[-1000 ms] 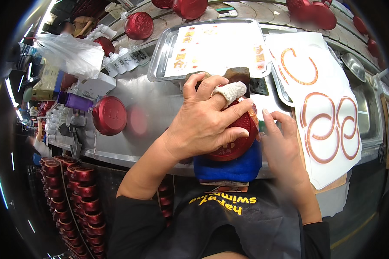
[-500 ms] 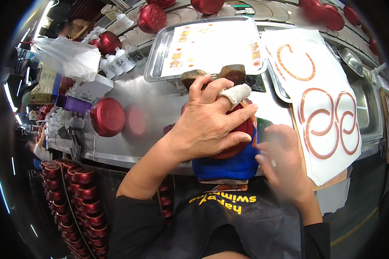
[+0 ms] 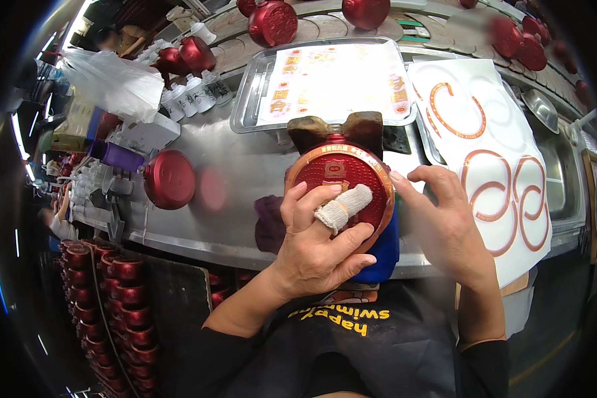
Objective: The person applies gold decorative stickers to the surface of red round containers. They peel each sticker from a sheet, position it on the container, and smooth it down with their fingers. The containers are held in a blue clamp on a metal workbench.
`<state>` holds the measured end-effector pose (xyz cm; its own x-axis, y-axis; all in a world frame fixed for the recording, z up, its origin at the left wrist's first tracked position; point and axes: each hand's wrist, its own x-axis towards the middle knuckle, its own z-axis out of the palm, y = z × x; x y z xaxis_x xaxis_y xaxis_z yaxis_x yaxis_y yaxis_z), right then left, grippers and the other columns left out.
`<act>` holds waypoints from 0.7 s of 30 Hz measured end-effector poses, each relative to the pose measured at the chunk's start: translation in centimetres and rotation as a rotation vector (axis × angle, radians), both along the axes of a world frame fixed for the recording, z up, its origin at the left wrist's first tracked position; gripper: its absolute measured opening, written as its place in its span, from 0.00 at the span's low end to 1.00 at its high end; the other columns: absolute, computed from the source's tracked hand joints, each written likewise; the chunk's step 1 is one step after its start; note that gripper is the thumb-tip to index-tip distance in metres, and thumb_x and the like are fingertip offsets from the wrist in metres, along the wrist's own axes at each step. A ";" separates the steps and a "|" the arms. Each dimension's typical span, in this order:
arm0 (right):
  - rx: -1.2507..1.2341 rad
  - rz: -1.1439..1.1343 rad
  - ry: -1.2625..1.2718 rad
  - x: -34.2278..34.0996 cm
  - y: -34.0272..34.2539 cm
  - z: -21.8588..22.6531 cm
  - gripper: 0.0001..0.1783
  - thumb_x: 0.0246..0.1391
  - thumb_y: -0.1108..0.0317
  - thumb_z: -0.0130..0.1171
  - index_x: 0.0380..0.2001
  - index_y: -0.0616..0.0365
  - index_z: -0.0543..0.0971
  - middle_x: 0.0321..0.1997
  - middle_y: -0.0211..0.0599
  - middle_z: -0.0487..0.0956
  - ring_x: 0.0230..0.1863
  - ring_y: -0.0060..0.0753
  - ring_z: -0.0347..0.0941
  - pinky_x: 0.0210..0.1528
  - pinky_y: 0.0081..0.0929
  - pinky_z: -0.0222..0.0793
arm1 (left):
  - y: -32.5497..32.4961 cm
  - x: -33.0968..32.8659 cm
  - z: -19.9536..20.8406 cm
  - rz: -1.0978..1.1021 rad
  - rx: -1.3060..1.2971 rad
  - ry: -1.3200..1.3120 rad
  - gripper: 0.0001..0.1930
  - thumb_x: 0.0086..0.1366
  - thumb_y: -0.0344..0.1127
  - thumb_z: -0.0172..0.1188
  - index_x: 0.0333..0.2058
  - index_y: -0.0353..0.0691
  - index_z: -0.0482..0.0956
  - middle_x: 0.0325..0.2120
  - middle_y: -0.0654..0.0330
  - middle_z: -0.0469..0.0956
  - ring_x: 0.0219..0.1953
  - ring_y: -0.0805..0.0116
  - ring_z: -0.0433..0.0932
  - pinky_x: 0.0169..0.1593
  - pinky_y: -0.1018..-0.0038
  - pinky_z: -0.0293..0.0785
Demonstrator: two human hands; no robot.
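Directly in front of me lies a round dark-red bottle (image 3: 365,222), its dotted face up and an orange-gold ring decal (image 3: 305,161) along its rim. A worn, dark two-pronged block (image 3: 363,132) stands at its far end. My left hand (image 3: 322,249) rests on the near part of the face, open, its fingers spread and one wrapped in a white cloth finger sleeve (image 3: 345,207). At the right rim is my right hand (image 3: 451,222), open with bent fingers; one fingertip is at the decal's edge. Blue cloth (image 3: 385,255) shows beneath the bottle, purple cloth (image 3: 268,222) to its left.
A metal tray (image 3: 245,99) with a sheet of small decals stands beyond. White sheets with orange ring decals (image 3: 504,199) lie at right. Another red bottle (image 3: 169,179) sits at left, near a plastic bag (image 3: 113,83). More bottles ride a conveyor (image 3: 431,30) at the back.
My left hand has drawn back toward me, uncovering the bottle's face and ring decal. My right hand has risen to the bottle's right rim. The view has shifted slightly.
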<state>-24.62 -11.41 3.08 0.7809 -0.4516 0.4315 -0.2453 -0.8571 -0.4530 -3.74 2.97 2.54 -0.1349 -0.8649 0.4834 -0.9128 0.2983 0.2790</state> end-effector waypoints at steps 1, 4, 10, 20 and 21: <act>-0.037 0.004 0.019 0.5 -0.1 -0.4 0.38 0.47 0.83 0.60 0.64 0.51 0.77 0.54 0.44 0.74 0.57 0.50 0.71 0.56 0.44 0.68 | 0.3 -0.1 -0.3 0.035 -0.011 -0.002 0.21 0.65 0.58 0.63 0.44 0.48 0.86 0.52 0.56 0.81 0.65 0.50 0.64 0.70 0.43 0.47; -0.096 -0.016 0.111 1.3 -0.4 -1.0 0.41 0.47 0.83 0.59 0.67 0.47 0.75 0.56 0.43 0.73 0.59 0.49 0.70 0.53 0.44 0.67 | 1.0 -0.4 -1.2 0.125 -0.072 -0.025 0.19 0.68 0.57 0.62 0.42 0.48 0.86 0.50 0.56 0.82 0.64 0.50 0.64 0.70 0.43 0.48; -0.077 -0.028 -0.002 1.3 -0.4 -1.5 0.41 0.47 0.83 0.59 0.67 0.47 0.76 0.56 0.44 0.73 0.59 0.50 0.70 0.55 0.44 0.67 | 1.7 -0.9 -2.7 0.116 -0.125 -0.097 0.23 0.58 0.57 0.71 0.48 0.52 0.84 0.61 0.52 0.74 0.67 0.48 0.59 0.70 0.42 0.48; -0.094 -0.080 0.038 0.1 1.4 -2.9 0.39 0.48 0.81 0.61 0.66 0.47 0.76 0.57 0.43 0.73 0.60 0.49 0.70 0.57 0.45 0.67 | 1.6 -2.7 -3.9 0.237 -0.120 -0.092 0.11 0.56 0.44 0.69 0.31 0.48 0.78 0.53 0.51 0.74 0.66 0.47 0.62 0.67 0.36 0.49; -0.098 -0.089 0.043 0.0 1.5 -3.1 0.38 0.48 0.81 0.61 0.66 0.47 0.76 0.57 0.43 0.73 0.60 0.49 0.70 0.57 0.44 0.67 | 1.7 -2.7 -3.8 0.222 -0.118 -0.100 0.11 0.55 0.43 0.70 0.32 0.49 0.78 0.53 0.51 0.74 0.66 0.46 0.62 0.68 0.37 0.47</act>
